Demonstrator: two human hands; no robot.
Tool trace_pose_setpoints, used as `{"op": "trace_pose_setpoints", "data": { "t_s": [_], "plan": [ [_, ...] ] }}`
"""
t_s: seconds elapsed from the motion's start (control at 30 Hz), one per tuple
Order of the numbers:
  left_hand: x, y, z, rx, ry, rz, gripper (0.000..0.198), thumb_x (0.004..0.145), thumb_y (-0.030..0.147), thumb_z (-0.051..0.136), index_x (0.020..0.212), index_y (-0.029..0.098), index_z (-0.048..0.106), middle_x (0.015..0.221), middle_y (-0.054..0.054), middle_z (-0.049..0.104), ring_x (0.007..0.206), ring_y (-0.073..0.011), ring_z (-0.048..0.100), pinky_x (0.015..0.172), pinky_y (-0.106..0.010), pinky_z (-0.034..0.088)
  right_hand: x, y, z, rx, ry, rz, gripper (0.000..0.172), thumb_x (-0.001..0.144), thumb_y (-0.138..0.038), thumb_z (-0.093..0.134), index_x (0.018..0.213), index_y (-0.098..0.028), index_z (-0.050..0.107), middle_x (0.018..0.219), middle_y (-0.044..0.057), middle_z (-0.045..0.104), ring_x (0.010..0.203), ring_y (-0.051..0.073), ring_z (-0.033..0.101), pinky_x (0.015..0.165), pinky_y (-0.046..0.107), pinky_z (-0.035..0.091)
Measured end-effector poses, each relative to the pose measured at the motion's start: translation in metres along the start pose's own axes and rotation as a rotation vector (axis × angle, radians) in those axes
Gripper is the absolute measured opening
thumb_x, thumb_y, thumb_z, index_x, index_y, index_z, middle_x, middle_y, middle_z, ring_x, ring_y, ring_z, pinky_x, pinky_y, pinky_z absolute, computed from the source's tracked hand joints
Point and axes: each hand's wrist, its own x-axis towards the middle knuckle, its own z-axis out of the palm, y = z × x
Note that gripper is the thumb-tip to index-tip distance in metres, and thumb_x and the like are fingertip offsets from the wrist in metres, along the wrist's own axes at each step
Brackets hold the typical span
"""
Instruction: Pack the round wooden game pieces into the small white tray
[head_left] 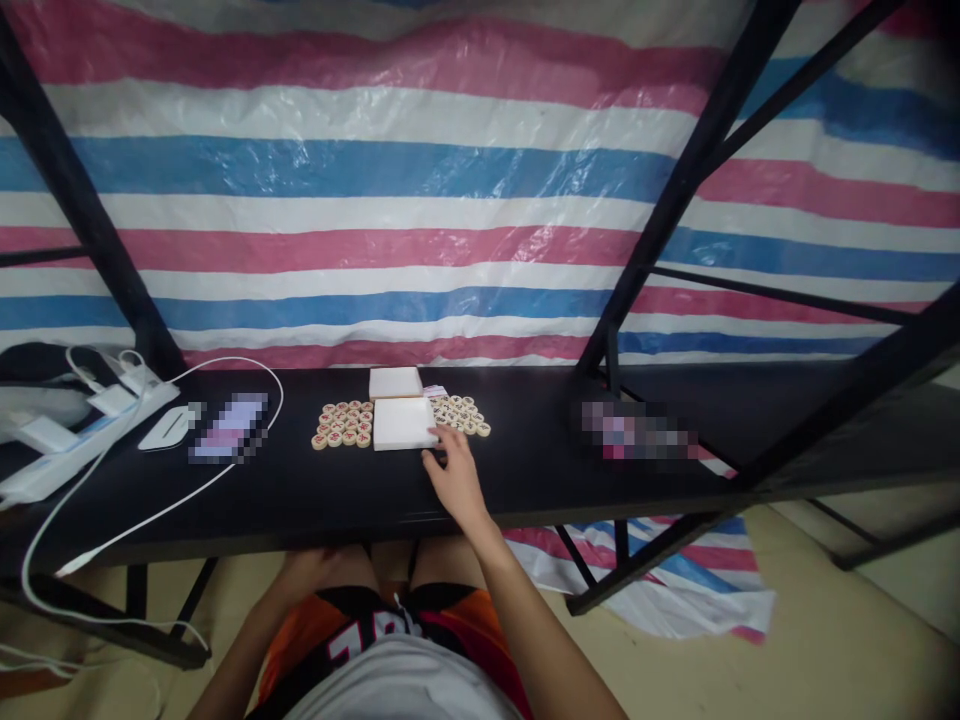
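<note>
Black surface (536,450), striped sheeting (390,165) behind. White box (401,424) sits between red-marked discs (343,425), left, and dark-marked discs (466,412), right. Right hand (454,472) at box's right edge, fingers loosely spread, contact unclear. Left hand (313,570) by the lap, can't tell its state.

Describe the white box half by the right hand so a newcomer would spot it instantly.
On the black table before the striped sheet, red-marked round pieces lie left and dark-marked ones right. Between these groups sits the white box half, with the right hand at its right edge. Unlike the other box half just behind it, this one lies nearer the person.
</note>
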Motion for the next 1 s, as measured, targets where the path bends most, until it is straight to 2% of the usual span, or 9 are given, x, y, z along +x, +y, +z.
{"op": "trace_pose_setpoints", "data": {
  "t_s": [0.1,0.2,0.27,0.37,0.43,0.53,0.7,0.83,1.0],
  "plan": [
    [-0.024,0.038,-0.005,-0.199,-0.227,0.092,0.032,0.083,0.033,0.048,0.107,0.019,0.064,0.092,-0.004,0.067,0.086,-0.0182,0.06,0.081,-0.029,0.046,0.009,0.005,-0.013,-0.103,0.163,0.01,0.032,0.082,-0.019,0.044,0.111,-0.02,0.057,0.119,0.011,0.051,0.094,0.02,0.056,0.09,0.037,0.045],
    [-0.041,0.094,-0.035,-0.319,-0.346,0.226,0.029,0.085,0.036,0.047,0.1,0.019,0.064,0.088,-0.002,0.066,0.079,-0.0141,0.058,0.072,-0.023,0.046,0.026,0.019,-0.028,-0.268,0.113,0.038,0.031,0.08,-0.014,0.041,0.104,-0.019,0.06,0.112,0.012,0.053,0.096,0.024,0.055,0.09,0.04,0.044],
    [-0.037,0.125,-0.054,-0.265,-0.311,0.342,0.028,0.087,0.037,0.046,0.093,0.018,0.066,0.085,-0.002,0.064,0.073,-0.0124,0.057,0.067,-0.022,0.045,0.035,0.03,-0.033,-0.349,0.072,0.053,0.033,0.08,-0.012,0.039,0.105,-0.017,0.06,0.109,0.013,0.054,0.095,0.024,0.055,0.087,0.04,0.045],
    [-0.008,0.148,-0.061,-0.06,0.041,0.448,0.026,0.088,0.032,0.045,0.102,0.02,0.063,0.097,-0.004,0.06,0.078,-0.0129,0.057,0.073,-0.024,0.046,0.039,0.044,-0.034,-0.4,0.045,0.025,0.037,0.08,-0.01,0.039,0.11,-0.018,0.059,0.113,0.013,0.052,0.094,0.024,0.056,0.084,0.038,0.046],
    [0.019,0.148,-0.052,0.129,0.23,0.433,0.028,0.088,0.029,0.044,0.11,0.02,0.059,0.112,-0.007,0.055,0.09,-0.0171,0.058,0.08,-0.029,0.047,0.036,0.049,-0.031,-0.396,0.034,0.022,0.04,0.081,-0.012,0.039,0.117,-0.018,0.056,0.117,0.013,0.05,0.092,0.023,0.057,0.081,0.037,0.048],
    [0.053,0.138,-0.033,0.359,0.341,0.399,0.034,0.089,0.026,0.041,0.119,0.019,0.054,0.125,-0.011,0.048,0.101,-0.0228,0.057,0.081,-0.033,0.049,0.031,0.052,-0.027,-0.408,0.01,0.005,0.043,0.081,-0.012,0.041,0.122,-0.02,0.053,0.123,0.013,0.048,0.094,0.023,0.058,0.08,0.037,0.049],
    [0.067,0.124,-0.018,0.417,0.359,0.399,0.039,0.09,0.023,0.038,0.128,0.02,0.046,0.128,-0.011,0.047,0.105,-0.022,0.056,0.081,-0.031,0.05,0.029,0.051,-0.025,-0.526,-0.128,-0.086,0.045,0.079,-0.005,0.04,0.117,-0.019,0.058,0.127,0.012,0.051,0.108,0.025,0.053,0.09,0.037,0.045],
    [0.069,0.118,-0.015,0.416,0.355,0.457,0.04,0.09,0.02,0.038,0.129,0.02,0.045,0.124,-0.01,0.051,0.105,-0.02,0.057,0.085,-0.03,0.049,0.031,0.046,-0.026,-0.545,-0.175,-0.063,0.039,0.082,-0.008,0.041,0.115,-0.019,0.06,0.119,0.009,0.057,0.107,0.022,0.053,0.092,0.033,0.043],
    [0.073,0.114,-0.011,0.408,0.37,0.467,0.037,0.089,0.02,0.04,0.124,0.018,0.05,0.117,-0.008,0.056,0.103,-0.0201,0.057,0.087,-0.032,0.049,0.03,0.041,-0.028,-0.568,-0.198,-0.03,0.036,0.085,-0.013,0.044,0.115,-0.02,0.06,0.118,0.008,0.056,0.103,0.02,0.054,0.089,0.029,0.043]
  ]
}}
